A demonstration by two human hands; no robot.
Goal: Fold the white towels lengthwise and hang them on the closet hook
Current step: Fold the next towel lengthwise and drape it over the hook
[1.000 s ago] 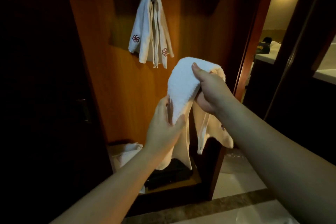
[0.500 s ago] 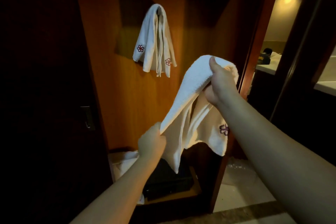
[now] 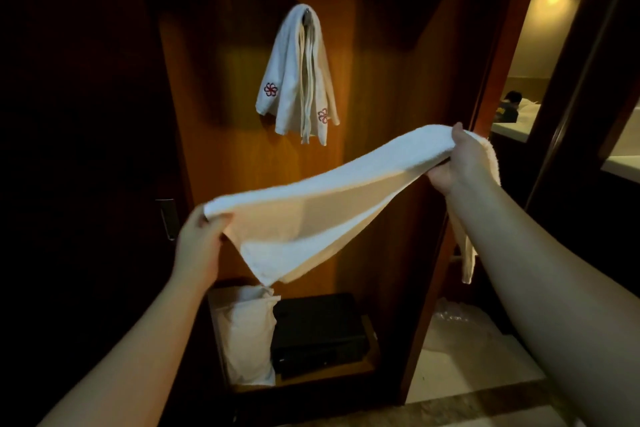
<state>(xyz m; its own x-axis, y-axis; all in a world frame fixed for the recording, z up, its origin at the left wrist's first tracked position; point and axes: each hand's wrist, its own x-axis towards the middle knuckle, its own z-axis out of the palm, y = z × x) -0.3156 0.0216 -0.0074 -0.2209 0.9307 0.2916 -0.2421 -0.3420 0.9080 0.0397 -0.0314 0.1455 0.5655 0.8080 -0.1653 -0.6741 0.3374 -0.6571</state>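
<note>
Towel [image 3: 311, 211] stretched lengthwise, rising left to right, both hands pinching its ends: left [image 3: 199, 243], right [image 3: 460, 163].

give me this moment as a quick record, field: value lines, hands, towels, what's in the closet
left hand: pinches the lower end of the held towel
right hand: grips the higher end of the held towel
held towel: white, stretched between both hands, sloping up to the right, not yet hung
hanging towels: white with red flower marks, draped over the closet hook
closet floor: black box beside a white bundle
closet back panel: wood
</note>
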